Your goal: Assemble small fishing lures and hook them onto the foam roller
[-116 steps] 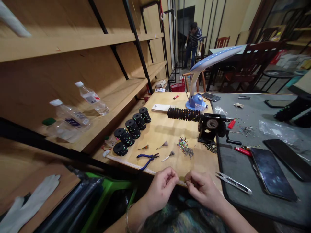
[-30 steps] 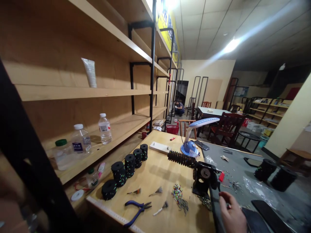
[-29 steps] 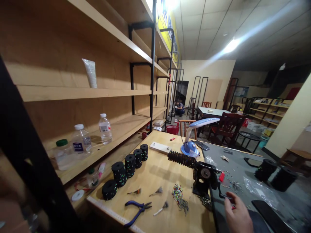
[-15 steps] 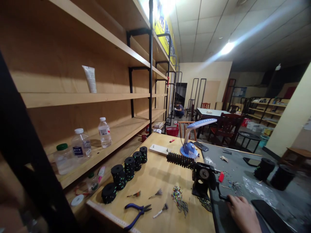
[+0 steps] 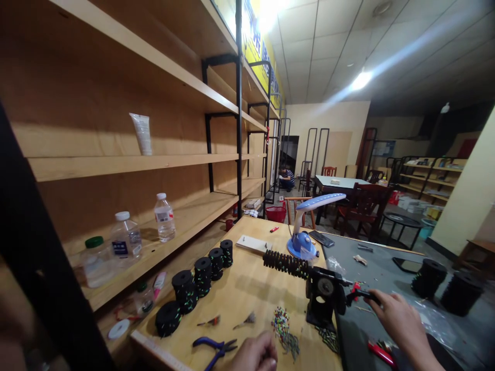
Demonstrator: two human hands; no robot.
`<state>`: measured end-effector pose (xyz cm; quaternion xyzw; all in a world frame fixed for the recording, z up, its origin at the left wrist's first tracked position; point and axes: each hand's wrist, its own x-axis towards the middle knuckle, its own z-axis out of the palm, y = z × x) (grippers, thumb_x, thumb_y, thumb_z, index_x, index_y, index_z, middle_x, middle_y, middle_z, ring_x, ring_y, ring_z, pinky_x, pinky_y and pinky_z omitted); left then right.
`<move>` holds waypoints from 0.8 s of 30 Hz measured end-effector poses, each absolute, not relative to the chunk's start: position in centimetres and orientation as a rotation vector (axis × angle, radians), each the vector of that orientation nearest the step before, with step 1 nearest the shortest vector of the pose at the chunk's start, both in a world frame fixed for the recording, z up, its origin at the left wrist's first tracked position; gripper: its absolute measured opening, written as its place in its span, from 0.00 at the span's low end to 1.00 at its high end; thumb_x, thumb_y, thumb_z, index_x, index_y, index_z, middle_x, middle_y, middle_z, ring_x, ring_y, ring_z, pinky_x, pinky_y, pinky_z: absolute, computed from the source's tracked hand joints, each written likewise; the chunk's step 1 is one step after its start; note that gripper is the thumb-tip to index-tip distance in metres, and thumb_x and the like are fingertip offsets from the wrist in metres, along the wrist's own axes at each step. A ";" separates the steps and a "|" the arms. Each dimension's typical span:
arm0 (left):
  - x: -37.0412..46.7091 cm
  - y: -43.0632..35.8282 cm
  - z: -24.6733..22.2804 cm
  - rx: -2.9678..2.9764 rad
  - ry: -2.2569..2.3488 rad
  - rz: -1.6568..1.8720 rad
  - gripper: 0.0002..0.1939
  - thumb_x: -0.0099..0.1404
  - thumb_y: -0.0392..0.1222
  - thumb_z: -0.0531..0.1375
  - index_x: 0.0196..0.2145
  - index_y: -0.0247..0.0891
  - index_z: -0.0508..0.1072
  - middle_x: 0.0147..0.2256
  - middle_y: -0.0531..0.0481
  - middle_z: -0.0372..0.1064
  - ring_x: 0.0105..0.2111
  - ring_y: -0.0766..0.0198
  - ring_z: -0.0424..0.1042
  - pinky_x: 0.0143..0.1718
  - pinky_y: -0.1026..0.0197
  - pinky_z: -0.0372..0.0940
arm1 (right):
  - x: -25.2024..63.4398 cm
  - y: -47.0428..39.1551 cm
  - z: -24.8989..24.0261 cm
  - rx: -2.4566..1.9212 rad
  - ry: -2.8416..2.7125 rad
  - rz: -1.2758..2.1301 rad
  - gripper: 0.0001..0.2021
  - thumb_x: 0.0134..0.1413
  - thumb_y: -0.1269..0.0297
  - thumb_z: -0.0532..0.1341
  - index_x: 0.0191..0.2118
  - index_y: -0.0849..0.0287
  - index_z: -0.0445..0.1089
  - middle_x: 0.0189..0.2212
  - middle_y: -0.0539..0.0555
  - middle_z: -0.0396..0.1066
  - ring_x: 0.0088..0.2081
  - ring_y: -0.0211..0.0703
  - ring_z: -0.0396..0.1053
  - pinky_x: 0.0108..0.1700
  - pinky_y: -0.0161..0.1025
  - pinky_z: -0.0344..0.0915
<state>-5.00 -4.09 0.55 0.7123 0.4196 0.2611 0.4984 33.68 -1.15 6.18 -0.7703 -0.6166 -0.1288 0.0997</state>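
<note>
My right hand (image 5: 398,314) is closed on the handle of the crank (image 5: 361,294) at the right side of a black winding device (image 5: 325,293). From that device a ribbed black spool (image 5: 286,264) with green flecks sticks out to the left. At the bottom edge my left hand (image 5: 257,353) has curled fingers over the wooden table; what they hold, if anything, is hidden. It is nearest to blue-handled pliers (image 5: 216,348) and a pile of coloured beads and small metal pieces (image 5: 284,330).
Several black spools (image 5: 194,278) stand in a row at left. A blue lamp (image 5: 301,242) and a white board (image 5: 253,243) lie beyond the device. Shelves (image 5: 135,167) with bottles rise on the left. A person (image 5: 286,179) crouches far back.
My left hand has come into view at the bottom. My right hand has moved up with the crank handle. A red-handled tool now shows at lower right, and the view has shifted slightly.
</note>
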 end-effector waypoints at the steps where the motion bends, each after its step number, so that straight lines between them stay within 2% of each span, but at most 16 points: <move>1: -4.6 -3.5 0.6 1.716 0.996 0.654 0.05 0.56 0.32 0.59 0.28 0.38 0.66 0.21 0.57 0.65 0.25 0.66 0.67 0.27 0.65 0.60 | 33.7 -0.6 6.5 -2.303 -1.835 -0.382 0.18 0.58 0.57 0.51 0.45 0.53 0.76 0.34 0.59 0.78 0.40 0.55 0.73 0.36 0.43 0.63; 5: -3.4 -2.0 1.3 1.644 0.930 0.724 0.04 0.55 0.32 0.54 0.28 0.40 0.61 0.20 0.58 0.63 0.22 0.67 0.66 0.26 0.65 0.61 | 34.2 1.5 6.9 -2.359 -1.889 -0.338 0.19 0.60 0.59 0.50 0.48 0.53 0.74 0.35 0.60 0.78 0.40 0.56 0.74 0.35 0.42 0.64; 11: -2.4 0.2 3.0 1.669 1.009 0.754 0.04 0.56 0.32 0.53 0.28 0.40 0.61 0.21 0.56 0.63 0.22 0.66 0.66 0.26 0.64 0.61 | 35.2 3.8 5.9 -2.361 -1.951 -0.221 0.16 0.60 0.60 0.51 0.44 0.52 0.76 0.34 0.60 0.78 0.38 0.56 0.75 0.33 0.41 0.64; 15: -2.1 2.0 3.8 1.765 1.070 0.738 0.03 0.58 0.33 0.53 0.29 0.39 0.63 0.22 0.55 0.65 0.23 0.64 0.67 0.27 0.64 0.61 | 35.6 4.5 4.9 -2.337 -1.985 -0.179 0.15 0.60 0.60 0.52 0.43 0.52 0.76 0.33 0.59 0.79 0.38 0.55 0.75 0.33 0.40 0.63; 24: -2.9 4.4 7.0 2.188 1.338 0.630 0.07 0.59 0.31 0.52 0.30 0.39 0.68 0.26 0.50 0.71 0.27 0.61 0.68 0.28 0.62 0.56 | 36.3 5.3 2.2 -2.329 -2.017 -0.077 0.14 0.59 0.60 0.54 0.41 0.52 0.77 0.32 0.59 0.78 0.37 0.55 0.75 0.34 0.40 0.63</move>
